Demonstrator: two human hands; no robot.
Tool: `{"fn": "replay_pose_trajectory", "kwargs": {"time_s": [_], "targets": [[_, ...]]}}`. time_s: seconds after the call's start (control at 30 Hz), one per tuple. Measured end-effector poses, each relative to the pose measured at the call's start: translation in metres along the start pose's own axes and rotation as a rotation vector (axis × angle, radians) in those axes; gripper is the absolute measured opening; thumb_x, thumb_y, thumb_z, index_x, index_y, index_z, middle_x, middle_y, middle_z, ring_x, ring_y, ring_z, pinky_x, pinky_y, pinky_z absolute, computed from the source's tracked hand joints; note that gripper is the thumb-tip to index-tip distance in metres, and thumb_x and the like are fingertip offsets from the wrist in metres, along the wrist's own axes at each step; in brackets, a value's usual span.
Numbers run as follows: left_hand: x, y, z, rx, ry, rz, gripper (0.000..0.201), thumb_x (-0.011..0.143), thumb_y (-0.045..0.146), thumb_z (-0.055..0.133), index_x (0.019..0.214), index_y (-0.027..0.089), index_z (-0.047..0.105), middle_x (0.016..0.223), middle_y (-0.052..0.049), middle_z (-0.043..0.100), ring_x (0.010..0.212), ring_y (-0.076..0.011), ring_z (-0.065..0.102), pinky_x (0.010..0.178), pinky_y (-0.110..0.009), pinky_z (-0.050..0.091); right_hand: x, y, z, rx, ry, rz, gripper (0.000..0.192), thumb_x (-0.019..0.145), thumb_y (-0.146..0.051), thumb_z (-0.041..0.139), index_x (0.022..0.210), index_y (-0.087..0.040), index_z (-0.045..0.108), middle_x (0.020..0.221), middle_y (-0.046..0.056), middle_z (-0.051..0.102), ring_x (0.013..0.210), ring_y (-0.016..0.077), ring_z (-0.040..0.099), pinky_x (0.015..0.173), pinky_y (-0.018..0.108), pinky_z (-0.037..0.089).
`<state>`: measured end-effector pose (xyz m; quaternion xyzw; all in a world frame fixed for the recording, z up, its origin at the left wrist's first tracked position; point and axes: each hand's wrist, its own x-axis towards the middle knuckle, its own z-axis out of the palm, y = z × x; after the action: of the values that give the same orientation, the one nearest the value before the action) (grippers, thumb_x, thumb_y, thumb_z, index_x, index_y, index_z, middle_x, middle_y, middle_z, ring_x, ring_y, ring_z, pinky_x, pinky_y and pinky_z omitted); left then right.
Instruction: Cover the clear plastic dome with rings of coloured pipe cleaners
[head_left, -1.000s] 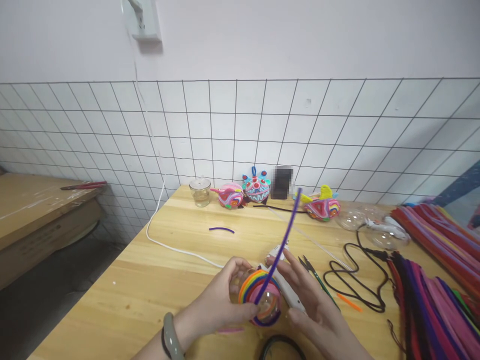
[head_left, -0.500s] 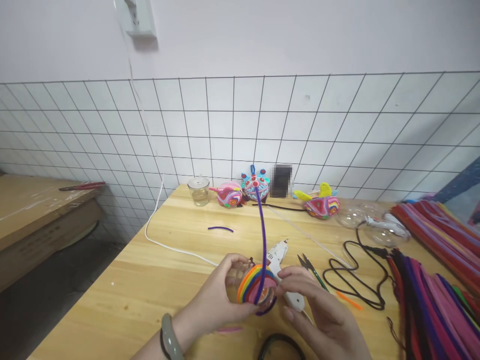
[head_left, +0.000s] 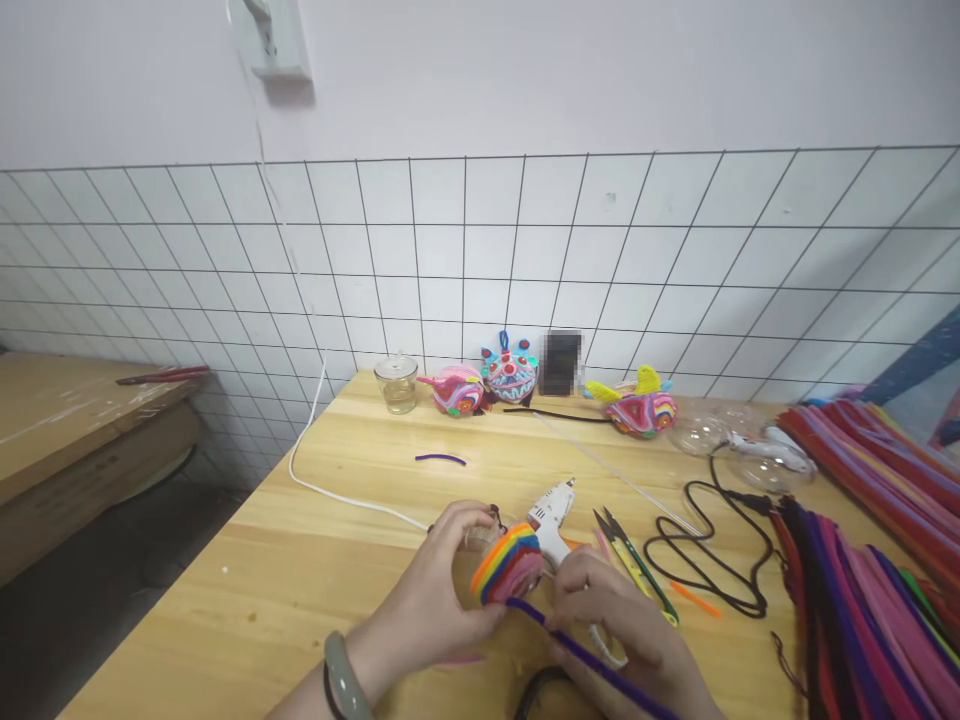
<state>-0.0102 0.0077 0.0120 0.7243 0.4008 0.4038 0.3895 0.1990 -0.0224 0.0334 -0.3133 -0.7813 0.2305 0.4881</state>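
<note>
My left hand [head_left: 431, 600] grips a clear ball wrapped in rainbow-coloured pipe cleaners [head_left: 508, 566] just above the wooden table [head_left: 300, 560]. My right hand [head_left: 626, 630] pinches a long purple pipe cleaner [head_left: 585, 655] that runs from the ball down to the lower right, out of view. A white glue gun [head_left: 553, 520] lies right behind the ball, and small snips [head_left: 634, 562] lie to its right.
Finished colourful ornaments [head_left: 510, 375] and a glass jar [head_left: 397, 382] stand along the tiled wall. Bundles of pipe cleaners [head_left: 870, 590] fill the right side. A black cord [head_left: 712, 560], a white cable [head_left: 330, 490] and a short purple piece [head_left: 441, 458] lie on the table.
The purple pipe cleaner swung from standing upright over the ball down to the lower right. My right hand shut on it near the ball.
</note>
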Motion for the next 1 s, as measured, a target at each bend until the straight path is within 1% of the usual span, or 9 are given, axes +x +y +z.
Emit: {"fn": "replay_pose_trajectory", "kwargs": {"time_s": [0.1, 0.23, 0.33, 0.4, 0.47, 0.5, 0.6, 0.73, 1.0], "targets": [[0.002, 0.0, -0.001, 0.006, 0.024, 0.008, 0.06, 0.064, 0.011, 0.071, 0.117, 0.025, 0.047, 0.129, -0.012, 0.051, 0.121, -0.0295, 0.052, 0.102, -0.044, 0.042, 0.0, 0.004, 0.0, -0.049, -0.059, -0.066, 0.014, 0.082, -0.016, 0.064, 0.088, -0.029, 0.066, 0.075, 0.002, 0.066, 0.072, 0.019, 0.063, 0.068, 0.031, 0.051], [0.004, -0.002, -0.001, -0.007, 0.047, 0.027, 0.057, 0.068, 0.014, 0.071, 0.119, 0.025, 0.046, 0.131, -0.012, 0.049, 0.119, -0.0288, 0.054, 0.103, -0.046, 0.042, -0.004, 0.007, 0.001, -0.079, -0.106, -0.135, 0.02, 0.084, -0.015, 0.061, 0.096, -0.03, 0.064, 0.079, 0.003, 0.07, 0.073, 0.0204, 0.065, 0.074, 0.034, 0.052], [0.004, -0.005, -0.003, -0.006, 0.069, 0.035, 0.057, 0.068, 0.012, 0.071, 0.119, 0.024, 0.048, 0.132, -0.013, 0.049, 0.123, -0.0298, 0.051, 0.105, -0.047, 0.04, -0.008, 0.012, 0.003, -0.174, -0.06, -0.118, 0.03, 0.086, -0.012, 0.056, 0.108, -0.032, 0.06, 0.088, 0.004, 0.072, 0.083, 0.0217, 0.067, 0.081, 0.037, 0.051], [0.004, -0.006, -0.004, -0.006, 0.094, 0.041, 0.056, 0.068, 0.011, 0.07, 0.119, 0.025, 0.05, 0.134, -0.013, 0.048, 0.127, -0.03, 0.047, 0.107, -0.047, 0.038, -0.009, 0.021, 0.001, -0.339, 0.026, -0.03, 0.031, 0.088, -0.013, 0.052, 0.113, -0.031, 0.057, 0.099, 0.006, 0.072, 0.094, 0.0233, 0.067, 0.088, 0.04, 0.049], [0.005, -0.008, -0.005, -0.039, 0.132, 0.03, 0.054, 0.069, 0.012, 0.07, 0.118, 0.025, 0.05, 0.134, -0.012, 0.048, 0.128, -0.0295, 0.046, 0.108, -0.046, 0.037, -0.011, 0.033, -0.002, -0.544, 0.073, 0.147, 0.024, 0.09, -0.022, 0.051, 0.112, -0.026, 0.057, 0.108, 0.01, 0.071, 0.103, 0.027, 0.064, 0.091, 0.045, 0.049], [0.006, -0.009, -0.005, -0.077, 0.155, 0.011, 0.054, 0.07, 0.014, 0.071, 0.118, 0.024, 0.05, 0.134, -0.012, 0.049, 0.128, -0.0292, 0.047, 0.107, -0.046, 0.038, -0.012, 0.04, -0.004, -0.636, 0.059, 0.275, 0.024, 0.09, -0.027, 0.05, 0.113, -0.023, 0.057, 0.111, 0.012, 0.07, 0.107, 0.0294, 0.063, 0.092, 0.048, 0.049], [0.009, -0.012, -0.005, -0.257, 0.213, -0.076, 0.053, 0.07, 0.02, 0.073, 0.116, 0.023, 0.048, 0.13, -0.012, 0.053, 0.124, -0.0281, 0.051, 0.105, -0.042, 0.041, -0.014, 0.056, -0.007, -0.715, 0.003, 0.439, 0.037, 0.087, -0.033, 0.053, 0.118, -0.012, 0.057, 0.108, 0.02, 0.069, 0.102, 0.0362, 0.064, 0.086, 0.054, 0.052], [0.013, -0.016, -0.005, -0.425, 0.263, -0.15, 0.052, 0.07, 0.028, 0.076, 0.112, 0.023, 0.046, 0.116, -0.009, 0.058, 0.115, -0.0259, 0.057, 0.098, -0.04, 0.046, -0.018, 0.061, -0.001, -0.735, -0.054, 0.5, 0.047, 0.082, -0.035, 0.059, 0.119, -0.006, 0.057, 0.112, 0.024, 0.067, 0.101, 0.038, 0.065, 0.083, 0.052, 0.054], [0.016, -0.02, -0.007, -0.463, 0.302, -0.17, 0.053, 0.068, 0.036, 0.078, 0.109, 0.024, 0.045, 0.113, -0.006, 0.056, 0.112, -0.0246, 0.056, 0.094, -0.037, 0.047, -0.016, 0.058, 0.008, -0.756, -0.102, 0.543, 0.03, 0.082, -0.018, 0.05, 0.107, -0.006, 0.062, 0.102, 0.021, 0.069, 0.094, 0.0335, 0.069, 0.083, 0.046, 0.054]]}}
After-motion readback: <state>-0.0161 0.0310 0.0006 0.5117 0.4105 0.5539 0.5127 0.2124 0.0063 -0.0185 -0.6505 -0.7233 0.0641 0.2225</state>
